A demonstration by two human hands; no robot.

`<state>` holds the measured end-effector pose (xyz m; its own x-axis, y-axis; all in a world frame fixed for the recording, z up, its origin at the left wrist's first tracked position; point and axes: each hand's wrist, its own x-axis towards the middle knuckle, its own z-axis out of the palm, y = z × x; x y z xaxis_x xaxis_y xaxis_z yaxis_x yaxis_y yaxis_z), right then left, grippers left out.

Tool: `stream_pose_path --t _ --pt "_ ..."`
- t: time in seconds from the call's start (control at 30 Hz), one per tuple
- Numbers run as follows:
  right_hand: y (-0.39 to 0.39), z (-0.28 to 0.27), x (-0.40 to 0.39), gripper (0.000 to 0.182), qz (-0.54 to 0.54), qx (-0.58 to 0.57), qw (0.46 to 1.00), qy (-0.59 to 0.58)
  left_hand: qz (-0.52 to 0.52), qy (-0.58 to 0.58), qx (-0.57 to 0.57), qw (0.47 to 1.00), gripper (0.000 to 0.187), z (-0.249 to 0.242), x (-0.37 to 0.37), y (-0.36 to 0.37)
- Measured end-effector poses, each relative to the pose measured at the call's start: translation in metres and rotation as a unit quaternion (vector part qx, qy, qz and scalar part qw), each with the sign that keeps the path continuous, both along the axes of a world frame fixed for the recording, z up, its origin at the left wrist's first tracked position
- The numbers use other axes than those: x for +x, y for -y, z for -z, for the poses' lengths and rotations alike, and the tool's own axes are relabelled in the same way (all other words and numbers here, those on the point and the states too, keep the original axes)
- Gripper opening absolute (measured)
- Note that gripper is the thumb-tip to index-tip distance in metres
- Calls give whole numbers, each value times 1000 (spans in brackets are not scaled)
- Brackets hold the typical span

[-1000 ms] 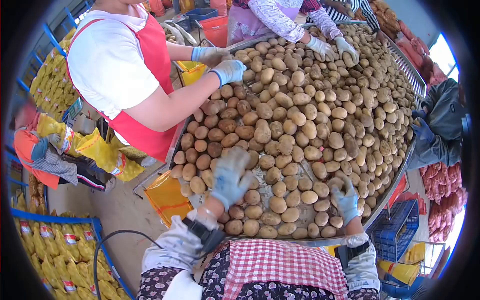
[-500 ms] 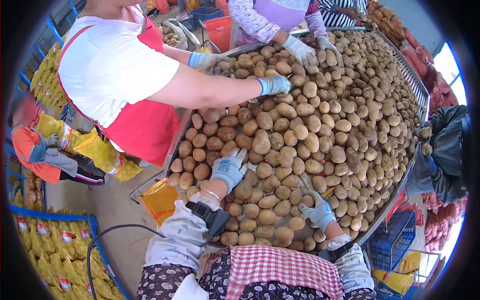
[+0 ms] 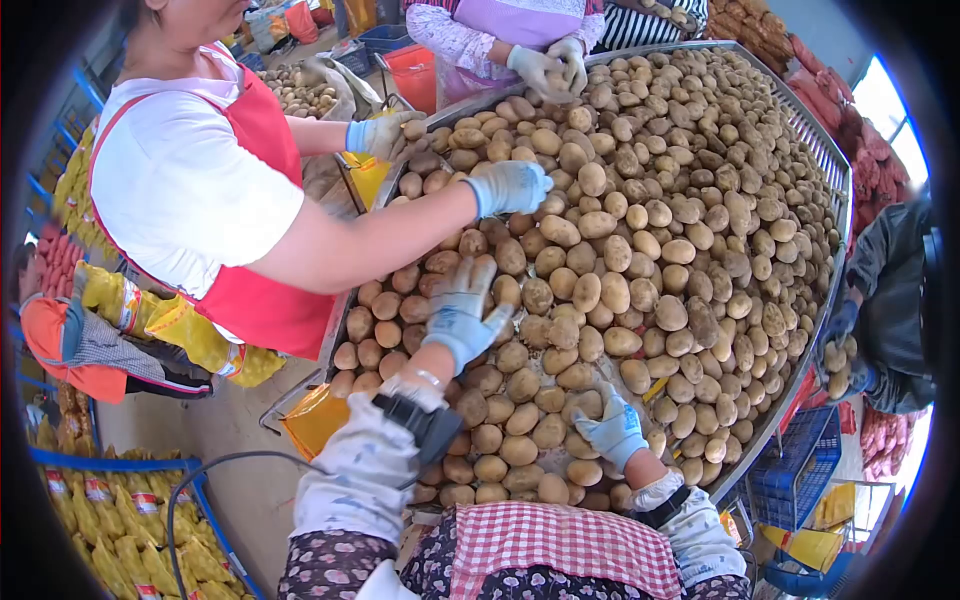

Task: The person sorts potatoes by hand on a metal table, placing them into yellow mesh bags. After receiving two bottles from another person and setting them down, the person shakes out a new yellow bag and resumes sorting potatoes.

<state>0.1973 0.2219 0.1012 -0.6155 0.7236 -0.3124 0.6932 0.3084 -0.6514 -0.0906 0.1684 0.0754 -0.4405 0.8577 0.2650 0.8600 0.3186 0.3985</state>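
Potatoes [image 3: 640,260] cover the metal-rimmed sorting table [image 3: 842,215] in front of me. My left hand [image 3: 460,318], in a pale blue-and-white glove, lies over potatoes at the table's left side, its fingers stretched out and apart. A black device is strapped to that wrist. My right hand [image 3: 614,430], gloved the same way, is low near the table's front edge. Its thumb and fingers are around a potato [image 3: 587,404]. Smaller brown-red potatoes [image 3: 385,334] lie left of my left hand.
A co-worker in a red apron [image 3: 270,310] reaches across from the left. Other people stand at the far edge and right. A yellow bag [image 3: 318,420] hangs at the left corner. Blue crates [image 3: 790,480] stand at right, filled yellow sacks [image 3: 115,530] at lower left.
My left hand has moved slightly up, its fingers stretching further out. My right hand has shifted left with the potato. The far co-worker's hands came together; the red-aproned co-worker's hands moved left.
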Motion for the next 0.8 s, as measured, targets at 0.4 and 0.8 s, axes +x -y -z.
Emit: stream_pose_path --t 0.4,0.8 --pt "-37 -13 -32 55 60 122 989 50 81 211 -397 890 51 -66 16 27" --pt "-76 -1 -15 58 222 127 964 -70 137 -92 -156 974 63 -6 19 -24"
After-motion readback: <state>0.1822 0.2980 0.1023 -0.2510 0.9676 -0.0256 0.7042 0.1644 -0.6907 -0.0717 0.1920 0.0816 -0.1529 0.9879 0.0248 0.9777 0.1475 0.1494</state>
